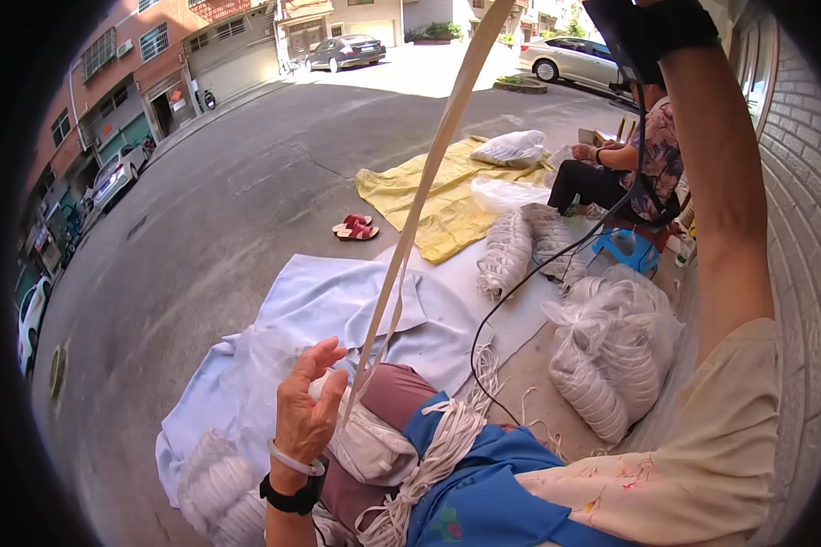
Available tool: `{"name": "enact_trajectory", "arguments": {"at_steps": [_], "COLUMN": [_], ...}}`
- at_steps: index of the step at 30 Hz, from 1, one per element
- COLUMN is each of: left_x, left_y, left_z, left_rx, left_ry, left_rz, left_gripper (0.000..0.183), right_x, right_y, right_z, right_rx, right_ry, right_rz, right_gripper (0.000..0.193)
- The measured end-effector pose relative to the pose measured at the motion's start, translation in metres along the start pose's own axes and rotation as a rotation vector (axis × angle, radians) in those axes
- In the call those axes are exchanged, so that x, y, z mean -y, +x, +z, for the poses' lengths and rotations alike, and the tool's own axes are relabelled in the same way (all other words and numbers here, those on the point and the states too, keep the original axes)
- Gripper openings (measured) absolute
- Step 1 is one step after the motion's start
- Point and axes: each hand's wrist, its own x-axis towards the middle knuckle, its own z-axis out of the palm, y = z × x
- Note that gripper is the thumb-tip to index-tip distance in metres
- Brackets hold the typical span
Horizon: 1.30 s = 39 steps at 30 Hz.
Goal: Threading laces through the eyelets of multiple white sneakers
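**Long, flat cream fabric strap (426, 182) rising beside left hand (308, 410)**

The strap is slanting up-right from beside the blue cloth apron (483, 483)'s left edge, passing just right of the half-curled, parted, seemingly empty fingers; the right hand is out of view.

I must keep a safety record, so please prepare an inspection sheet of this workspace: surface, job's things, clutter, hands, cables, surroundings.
Surface: pale blue cloth spread on grey ground.
Job's things: cream strap rising past the top edge; white cords bundled on the lap.
Clutter: red slippers; plastic bag of white coils.
Hands: left hand beside the strap, fingers bent, grip unclear; right hand out of view.
Cables: black cable from near the right wristband down to the lap.
Surroundings: seated co-worker, parked cars, brick wall.
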Motion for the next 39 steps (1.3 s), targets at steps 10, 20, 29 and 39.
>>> {"name": "enact_trajectory", "arguments": {"at_steps": [10, 20, 29, 39], "left_x": [-0.071, -0.130, -0.123, -0.072], "left_y": [0.054, 0.050, 0.018, 0.012], "left_z": [0.015, -0.005, -0.010, -0.011], "left_rx": [0.106, -0.299, -0.306, -0.352], "left_ry": [-0.294, -0.234, -0.530, -0.636], "left_rz": [0.125, 0.433, 0.222, 0.045], "left_gripper": [0.046, 0.053, 0.033, 0.024], "right_x": [0.044, 0.063, 0.004, -0.026], "right_y": [-0.024, -0.226, -0.311, -0.358], "right_z": [0.012, 0.112, 0.140, 0.136], "right_rx": [0.141, 0.657, 0.801, 0.874], "right_ry": [0.079, 0.248, 0.395, 0.487], "right_rz": [-0.060, 0.478, 0.646, 0.821], "right_gripper": [0.015, 0.026, 0.029, 0.031]}}
